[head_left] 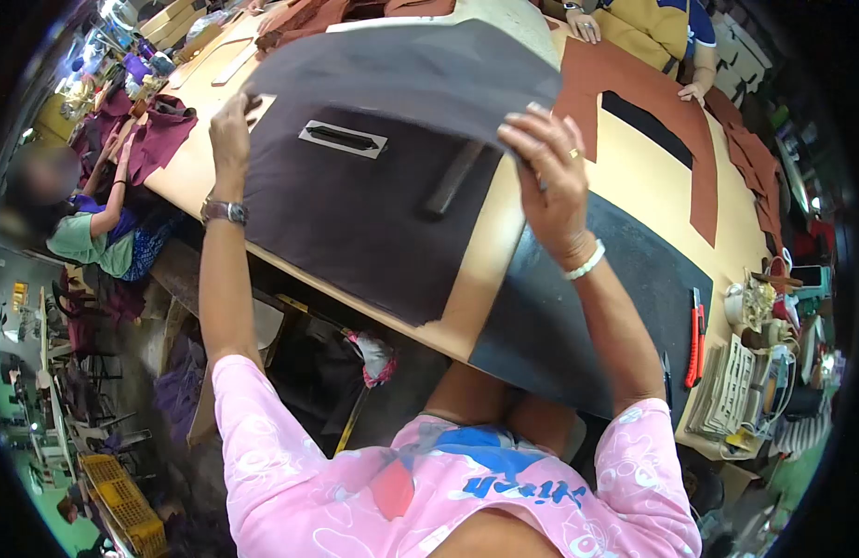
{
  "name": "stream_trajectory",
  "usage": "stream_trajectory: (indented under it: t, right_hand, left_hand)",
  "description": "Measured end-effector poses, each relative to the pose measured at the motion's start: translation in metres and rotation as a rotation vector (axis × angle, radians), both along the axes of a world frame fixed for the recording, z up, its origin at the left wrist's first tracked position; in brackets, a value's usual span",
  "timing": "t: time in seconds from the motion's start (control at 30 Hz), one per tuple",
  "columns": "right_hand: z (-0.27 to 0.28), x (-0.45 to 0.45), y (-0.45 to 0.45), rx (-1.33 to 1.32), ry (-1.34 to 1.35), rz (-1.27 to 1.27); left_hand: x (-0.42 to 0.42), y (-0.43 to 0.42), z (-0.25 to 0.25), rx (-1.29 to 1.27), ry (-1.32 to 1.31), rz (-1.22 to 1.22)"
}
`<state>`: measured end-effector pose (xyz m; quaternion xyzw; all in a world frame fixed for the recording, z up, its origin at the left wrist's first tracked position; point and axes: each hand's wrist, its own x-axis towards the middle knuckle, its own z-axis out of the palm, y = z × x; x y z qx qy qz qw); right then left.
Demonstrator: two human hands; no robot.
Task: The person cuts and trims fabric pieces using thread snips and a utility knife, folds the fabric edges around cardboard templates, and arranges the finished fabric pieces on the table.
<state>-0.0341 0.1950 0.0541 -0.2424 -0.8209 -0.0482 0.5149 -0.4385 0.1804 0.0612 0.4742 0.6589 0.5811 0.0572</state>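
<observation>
A large dark sheet is lifted over the table, its near edge raised and blurred. My left hand pinches its left corner, and my right hand grips its right corner with the fingers curled over the edge. Beneath the raised sheet a dark brown piece of material lies flat on the table. On that piece rest a white rectangular template with a dark slot and a dark narrow bar.
A black mat, a red cutter and a stack of pale pieces lie at the right. Rust-brown material is near a person at the far side. Another person handles maroon cloth at the left.
</observation>
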Motion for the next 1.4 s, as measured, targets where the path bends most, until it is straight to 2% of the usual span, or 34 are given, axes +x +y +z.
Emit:
stream_trajectory:
  t: [0.1,0.17,0.27,0.37,0.4,0.5,0.63,0.87,1.07,1.17,1.27,1.3,1.4]
  right_hand:
    - [-0.027,-0.016,-0.018,-0.137,-0.064,0.059]
    - [-0.045,-0.024,-0.029,-0.176,-0.119,0.097]
    - [-0.062,-0.026,-0.049,-0.237,-0.215,0.182]
    - [-0.082,-0.026,-0.065,-0.380,-0.278,0.273]
    - [-0.085,-0.025,-0.067,-0.325,-0.303,0.279]
    - [-0.088,-0.027,-0.070,-0.498,-0.402,0.287]
    - [-0.084,-0.029,-0.075,-0.505,-0.370,0.282]
    - [-0.086,-0.035,-0.090,-0.433,-0.399,0.315]
    - [-0.089,-0.035,-0.090,-0.401,-0.468,0.347]
    - [-0.090,-0.035,-0.091,-0.401,-0.482,0.357]
    - [-0.088,-0.035,-0.092,-0.376,-0.499,0.399]
    - [-0.087,-0.035,-0.091,-0.363,-0.508,0.419]
    - [-0.085,-0.037,-0.092,-0.361,-0.487,0.476]
  left_hand:
    - [-0.004,-0.021,-0.031,0.010,-0.199,-0.025]
    - [-0.008,-0.035,-0.047,-0.024,-0.259,0.049]
    - [-0.010,-0.054,-0.074,-0.039,0.002,0.158]
    - [-0.031,-0.078,-0.107,-0.210,-0.192,0.183]
    - [-0.027,-0.084,-0.110,-0.186,-0.264,0.123]
    - [-0.024,-0.090,-0.115,-0.228,-0.210,0.103]
    - [-0.018,-0.090,-0.102,-0.124,-0.068,0.151]
    - [-0.016,-0.109,-0.101,-0.290,-0.031,0.300]
    - [-0.028,-0.109,-0.114,-0.315,-0.054,0.273]
    - [-0.030,-0.106,-0.107,-0.375,0.026,0.293]
    - [-0.033,-0.092,-0.121,-0.311,0.890,0.684]
    - [-0.008,-0.085,-0.101,-0.314,0.753,0.579]
    - [0.061,-0.046,-0.081,-0.276,0.809,0.343]
